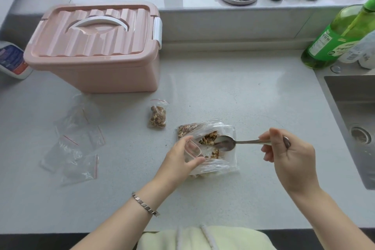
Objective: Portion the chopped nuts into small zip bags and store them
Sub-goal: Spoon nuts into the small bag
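Head view is showing the second portion being prepared. In the upper left of the frame the pink storage box [95, 46] is sitting with its lid latched, and below it, at centre left, several empty zip bags [75, 142] are lying scattered on the counter [243, 91]. Just left of centre one filled zip bag [157, 114] is resting apart from the rest. At lower centre the left hand [182, 158] is pinching a small bag [193, 148] open over the large nut bag [211, 146]; how wide its mouth is gaping is hard to tell through the clear plastic. To the right, the right hand [288, 154] is gripping a spoon [225, 143] whose bowl appears empty, hovering over the nuts. The next move is probably calling for a scoop and a steady tip into the small bag.
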`<state>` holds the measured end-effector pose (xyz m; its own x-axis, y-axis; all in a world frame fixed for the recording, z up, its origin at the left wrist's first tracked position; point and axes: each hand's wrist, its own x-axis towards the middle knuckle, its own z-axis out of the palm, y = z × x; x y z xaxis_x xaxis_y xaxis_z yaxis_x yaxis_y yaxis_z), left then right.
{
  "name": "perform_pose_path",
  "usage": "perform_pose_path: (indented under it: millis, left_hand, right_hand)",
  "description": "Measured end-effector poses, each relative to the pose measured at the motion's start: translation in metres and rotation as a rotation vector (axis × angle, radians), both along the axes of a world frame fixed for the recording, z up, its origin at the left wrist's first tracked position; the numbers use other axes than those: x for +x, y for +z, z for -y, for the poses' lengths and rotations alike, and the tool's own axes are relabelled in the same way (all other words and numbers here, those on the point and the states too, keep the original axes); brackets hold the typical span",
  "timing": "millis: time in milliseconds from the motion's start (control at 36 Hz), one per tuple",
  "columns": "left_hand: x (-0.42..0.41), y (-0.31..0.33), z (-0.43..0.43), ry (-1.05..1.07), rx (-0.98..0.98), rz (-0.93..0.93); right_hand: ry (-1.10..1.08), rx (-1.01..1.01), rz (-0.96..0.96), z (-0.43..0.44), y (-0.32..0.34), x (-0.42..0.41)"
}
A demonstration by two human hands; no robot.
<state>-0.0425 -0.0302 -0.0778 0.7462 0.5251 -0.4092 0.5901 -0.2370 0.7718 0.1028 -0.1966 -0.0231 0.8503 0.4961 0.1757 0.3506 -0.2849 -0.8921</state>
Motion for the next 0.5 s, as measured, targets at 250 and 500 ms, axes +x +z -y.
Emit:
perform_pose_path:
  millis: [250, 500]
  left_hand:
    - [-0.018, 0.008, -0.002, 0.089, -0.031, 0.045]
    - [-0.018, 0.011, -0.012, -0.055, 0.006, -0.119]
  right_hand:
    - [0.056, -0.109, -0.037, -0.013, -0.044, -0.006]
    - [-0.001, -0.161, -0.197, -0.017, -0.061, -0.010]
